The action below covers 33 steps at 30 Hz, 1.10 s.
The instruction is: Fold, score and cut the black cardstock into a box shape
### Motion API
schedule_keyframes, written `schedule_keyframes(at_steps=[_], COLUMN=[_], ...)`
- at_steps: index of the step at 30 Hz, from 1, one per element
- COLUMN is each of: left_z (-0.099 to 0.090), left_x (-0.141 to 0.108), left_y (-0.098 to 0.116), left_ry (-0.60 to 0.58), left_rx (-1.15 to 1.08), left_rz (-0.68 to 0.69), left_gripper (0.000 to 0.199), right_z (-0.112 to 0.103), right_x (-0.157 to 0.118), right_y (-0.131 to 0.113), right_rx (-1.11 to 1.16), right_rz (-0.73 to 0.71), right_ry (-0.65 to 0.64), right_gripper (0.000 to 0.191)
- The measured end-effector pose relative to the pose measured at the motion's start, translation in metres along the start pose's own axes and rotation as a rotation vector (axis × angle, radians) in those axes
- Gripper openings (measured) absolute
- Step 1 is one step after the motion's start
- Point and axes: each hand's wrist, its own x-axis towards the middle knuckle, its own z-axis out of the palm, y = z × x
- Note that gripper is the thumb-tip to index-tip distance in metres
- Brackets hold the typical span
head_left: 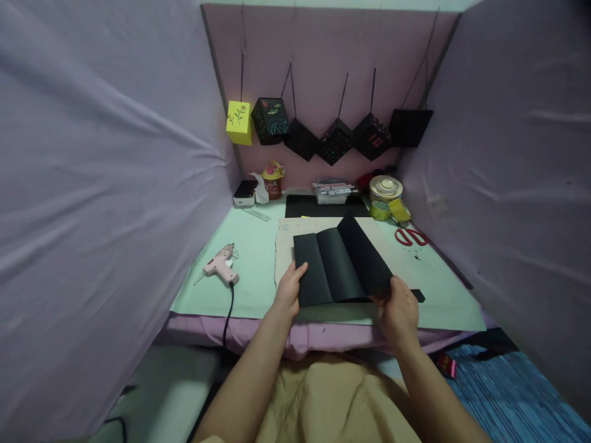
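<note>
A creased sheet of black paper (pixel 339 261), folded into upright panels, is held above the table near its front edge. My left hand (pixel 290 289) pinches the sheet's left edge, thumb on the front face. At the lower right corner, my right hand (pixel 398 307) grips the paper, with some fingers hidden behind it. Beneath the sheet lies a cream board (pixel 285 246). A small black piece (pixel 418 296) shows just right of my right hand.
On the left lies a pink glue gun (pixel 222 264) with a cord. Red-handled scissors (pixel 410 237) lie right. Behind are a pen box (pixel 333 192), a round tin (pixel 385 187), green tape (pixel 380 210) and a ruler (pixel 256 214). Several boxes hang above, one yellow (pixel 239 123).
</note>
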Motion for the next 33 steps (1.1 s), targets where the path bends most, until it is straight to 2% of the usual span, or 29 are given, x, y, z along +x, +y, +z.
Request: schedule_keyframes(at_steps=[4, 6, 9, 12, 15, 17, 21, 26, 30, 33], left_z=[0.002, 0.004, 0.010, 0.016, 0.019, 0.019, 0.019, 0.022, 0.026, 0.029], left_x=[-0.004, -0.010, -0.020, -0.026, -0.025, -0.023, -0.024, -0.027, -0.029, -0.031], left_y=[-0.005, -0.005, -0.004, -0.005, -0.011, -0.015, -0.021, -0.020, -0.020, -0.023], left_ry=[0.066, 0.103, 0.066, 0.007, -0.115, -0.175, -0.202, -0.202, -0.213, -0.213], left_rx=[0.261, 0.419, 0.523, 0.486, 0.426, 0.364, 0.242, 0.207, 0.185, 0.230], left_rz=[0.243, 0.352, 0.448, 0.354, 0.169, 0.111, 0.058, 0.054, 0.029, 0.021], left_gripper=[0.073, 0.069, 0.061, 0.071, 0.086, 0.090, 0.088, 0.087, 0.087, 0.094], right_z=[-0.009, -0.015, -0.019, -0.016, -0.012, -0.010, -0.013, -0.013, -0.015, -0.020], right_x=[-0.003, -0.006, -0.012, -0.022, -0.032, -0.037, -0.043, -0.047, -0.050, -0.053], right_y=[-0.006, -0.006, -0.006, -0.010, -0.020, -0.026, -0.031, -0.035, -0.040, -0.039], right_rx=[0.028, -0.048, -0.151, -0.143, -0.073, -0.031, -0.018, 0.068, 0.021, 0.015], right_rz=[-0.084, -0.220, -0.438, -0.543, -0.562, -0.553, -0.525, -0.476, -0.527, -0.544], right_ry=[0.010, 0.028, 0.063, 0.035, 0.019, 0.020, 0.008, -0.013, 0.001, -0.062], right_gripper=[0.036, 0.039, 0.038, 0.035, 0.034, 0.033, 0.033, 0.030, 0.030, 0.031])
